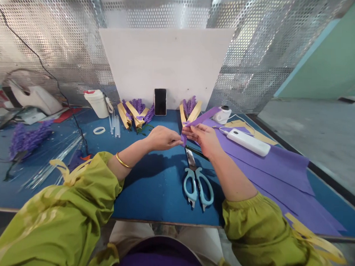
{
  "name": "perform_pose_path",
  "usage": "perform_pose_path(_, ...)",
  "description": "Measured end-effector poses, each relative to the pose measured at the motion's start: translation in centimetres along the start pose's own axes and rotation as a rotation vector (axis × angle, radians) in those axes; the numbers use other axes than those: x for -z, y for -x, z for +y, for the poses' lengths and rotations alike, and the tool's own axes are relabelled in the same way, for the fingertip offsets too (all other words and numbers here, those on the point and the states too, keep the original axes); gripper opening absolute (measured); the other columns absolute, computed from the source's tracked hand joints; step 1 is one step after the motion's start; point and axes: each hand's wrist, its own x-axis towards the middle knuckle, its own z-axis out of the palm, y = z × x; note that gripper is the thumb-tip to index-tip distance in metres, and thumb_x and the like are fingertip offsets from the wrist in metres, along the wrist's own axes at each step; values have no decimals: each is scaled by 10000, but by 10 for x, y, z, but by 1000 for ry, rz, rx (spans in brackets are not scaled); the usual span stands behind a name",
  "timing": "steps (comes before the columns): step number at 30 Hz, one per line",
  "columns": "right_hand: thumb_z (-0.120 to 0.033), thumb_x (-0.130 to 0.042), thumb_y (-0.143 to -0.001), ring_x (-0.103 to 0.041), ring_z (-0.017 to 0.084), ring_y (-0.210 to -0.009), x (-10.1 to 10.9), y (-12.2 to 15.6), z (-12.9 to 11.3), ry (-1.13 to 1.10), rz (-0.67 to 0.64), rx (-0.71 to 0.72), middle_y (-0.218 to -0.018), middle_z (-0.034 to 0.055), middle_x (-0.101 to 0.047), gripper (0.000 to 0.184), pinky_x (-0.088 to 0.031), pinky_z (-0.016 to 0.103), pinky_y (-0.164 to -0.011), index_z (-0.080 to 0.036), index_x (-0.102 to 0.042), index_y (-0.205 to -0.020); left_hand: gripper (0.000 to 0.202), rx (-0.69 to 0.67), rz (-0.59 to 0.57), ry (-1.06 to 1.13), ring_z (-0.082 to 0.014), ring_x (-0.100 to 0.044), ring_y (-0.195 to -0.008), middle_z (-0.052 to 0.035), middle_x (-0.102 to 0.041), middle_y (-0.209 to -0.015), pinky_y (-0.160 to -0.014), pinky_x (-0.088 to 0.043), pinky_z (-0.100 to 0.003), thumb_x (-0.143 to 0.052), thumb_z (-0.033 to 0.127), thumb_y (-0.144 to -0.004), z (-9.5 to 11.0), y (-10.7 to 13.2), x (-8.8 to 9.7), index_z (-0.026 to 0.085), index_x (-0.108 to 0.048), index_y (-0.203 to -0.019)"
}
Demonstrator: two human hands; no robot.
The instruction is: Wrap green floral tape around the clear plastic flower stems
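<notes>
A narrow purple strip [206,117] runs between my hands, its long end slanting up to the right. My left hand [165,138] pinches the lower end with thumb and fingertips. From the other side, my right hand [205,138] has thumb and fingers closed on the strip. A thin dark rod, its kind unclear, shows under the right hand. Just below lie scissors [197,186] with light blue handles, blades pointing away from me. Directly behind the hands, a small bunch of purple flowers [190,106] in tan paper leans against the white board [169,62].
Purple sheets [269,180] cover the right side, with a white power bank [247,142] and cable on top. More wrapped bunches [135,113], a phone [160,102], a white cup [96,104], glue sticks [115,125] and a tape roll [99,130] stand or lie at back left.
</notes>
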Motion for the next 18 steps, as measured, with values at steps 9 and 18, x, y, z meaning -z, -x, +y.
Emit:
perform_pose_path(9,-388,-693,-727,-641,206,-810,-4,6,0,873,249,398,-868,52,-705,240,-450,363,-788,-198,-637,-862,405,363,27,140,-134,-551,-594,13,-671,-640,-514,-213,-262,-443,487,-878,-8,-2,3,243,-714,-700)
perform_pose_path(18,-408,-634,-760,-555,157,-638,-8,7,9,1115,90,299,-652,-14,-647,214,-367,280,-620,-211,-677,-687,415,345,139,67,-151,-555,-625,-15,-663,-651,-516,-209,-274,-440,473,-876,5,-3,-2,223,-703,-675)
